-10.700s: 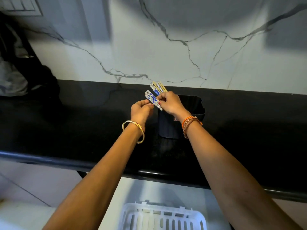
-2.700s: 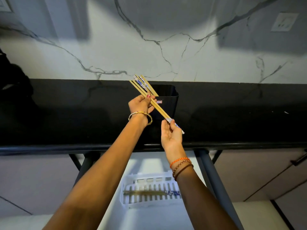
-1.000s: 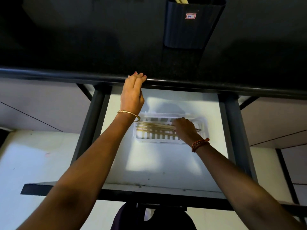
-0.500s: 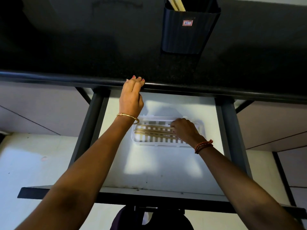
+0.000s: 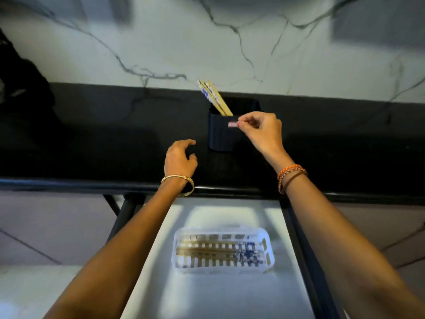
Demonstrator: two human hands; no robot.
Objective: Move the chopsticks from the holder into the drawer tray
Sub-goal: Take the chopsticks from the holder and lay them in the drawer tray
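On the left, the person's left hand (image 5: 180, 157) hovers over the black counter (image 5: 92, 139), just left of the holder. Its fingers are loosely curled and a little apart, and they hold nothing. A gold bangle (image 5: 178, 180) sits on that wrist.

In the middle stands the dark ribbed holder (image 5: 220, 134), near the back of the counter against the marble wall (image 5: 276, 54). A few chopsticks (image 5: 213, 97) are left in it, leaning up and to the left over its rim, their blue-patterned ends at the top.

To the right, the right hand (image 5: 262, 130) is raised in front of the holder's right side. Thumb and forefinger are drawn together near the small label on the holder, the other fingers curled in behind. The hand appears to hold nothing, though the frame is blurred and whether the fingertips touch the holder cannot be told. Orange and brown cord bracelets (image 5: 291, 174) circle that wrist.

Below the counter edge the drawer (image 5: 207, 295) stands open. In it lies a white slotted tray (image 5: 224, 249) with several chopsticks (image 5: 207, 250) laid flat along its length, patterned ends to the right.

By this showing the task is well under way but not finished: part of the set lies in the tray and a last small bunch waits in the holder. What remains is likely to lift those out and lay them beside the others.
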